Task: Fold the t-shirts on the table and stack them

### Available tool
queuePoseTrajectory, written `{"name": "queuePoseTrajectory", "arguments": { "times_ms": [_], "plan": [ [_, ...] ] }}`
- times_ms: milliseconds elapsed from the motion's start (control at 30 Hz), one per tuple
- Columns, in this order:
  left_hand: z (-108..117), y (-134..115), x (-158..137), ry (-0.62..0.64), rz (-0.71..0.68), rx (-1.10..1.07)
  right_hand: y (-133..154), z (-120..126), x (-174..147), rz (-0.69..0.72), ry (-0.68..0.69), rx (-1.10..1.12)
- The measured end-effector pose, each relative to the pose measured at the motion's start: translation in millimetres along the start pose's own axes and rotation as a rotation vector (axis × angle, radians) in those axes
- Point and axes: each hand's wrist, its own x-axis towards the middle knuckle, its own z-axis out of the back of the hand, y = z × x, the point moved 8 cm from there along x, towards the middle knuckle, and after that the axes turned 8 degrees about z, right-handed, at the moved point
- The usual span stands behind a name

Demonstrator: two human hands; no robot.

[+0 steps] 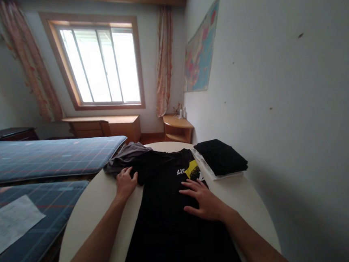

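A person's left hand (126, 184) and right hand (201, 200) are bare, with slim, tapering fingers (190, 193) and rounded tips. The wrists (223, 213) are narrow and uncovered, and the left forearm (99, 231) and right forearm (247, 232), likewise bare, broaden smoothly toward the lower edge of the head camera's view.

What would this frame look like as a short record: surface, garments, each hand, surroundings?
Surface: round pale table
Main garment: black T-shirt, spread out, yellow-and-white print near its collar
Left hand: at the shirt's sleeve area; exact contact unclear
Right hand: fingers spread over the shirt, below the print
Other cloth: crumpled grey cloth at far left; folded black cloth at far right
Surroundings: window, wall map, checked mattresses
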Motion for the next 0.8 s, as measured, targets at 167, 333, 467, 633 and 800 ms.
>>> {"name": "queuePoseTrajectory", "arguments": {
  "times_ms": [167,333,467,633,800],
  "plan": [
    [9.7,-0.5,2.9,-0.109,-0.021,-0.058,76.8,-26.4,6.9,0.279,0.156,0.114],
    [6.7,4.9,5.7,-0.089,0.005,0.005,123.5,-51.2,-3.4,0.54,0.312,0.154],
    [10.9,-0.1,6.3,-0.104,0.003,-0.041,133.6,-63.3,-13.1,0.652,0.32,0.102],
    [25.5,-12.6,5.2,-0.158,-0.011,-0.261,134.3,-72.1,-25.3,0.741,0.29,0.091],
    [26.5,-16.2,3.2,-0.161,-0.015,-0.307,132.7,-61.8,-21.4,0.684,0.347,0.214]
  ]
}}
